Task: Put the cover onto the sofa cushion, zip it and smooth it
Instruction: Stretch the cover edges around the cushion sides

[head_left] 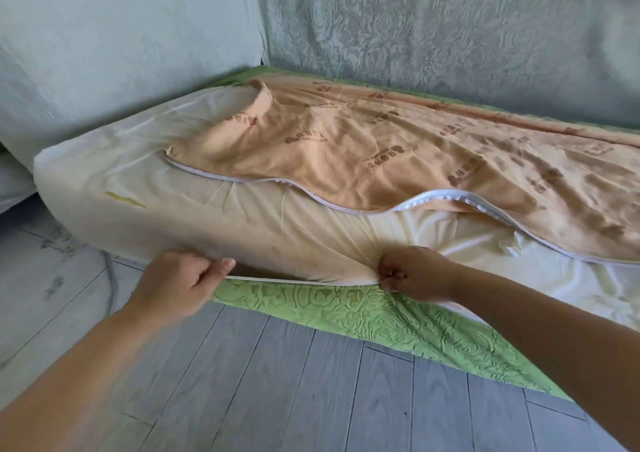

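Cushion (173, 202) lies on sofa (450, 36), front face bare. Cover (381, 140) bunched on top toward 2 o'clock. Left hand (180, 285) at 8 o'clock, right hand (412, 273) at 4 o'clock: fingers pinching lower zip edge (277, 280). Suggest: hold edge taut, lift evenly, seat 9 o'clock corner before zipping.

A sofa backrest (450, 29) fills the far side, upholstered in pale grey-green fabric embossed with large rose swirls. To its left stands a smoother, plain pale green back cushion (121, 36), meeting the patterned part at a vertical seam. Below, the floor (277, 382) is laid in grey wood-grain planks running diagonally. At the left edge lies a paler, whitish patch (45, 261) with dark grey streaks. Soft, even daylight.
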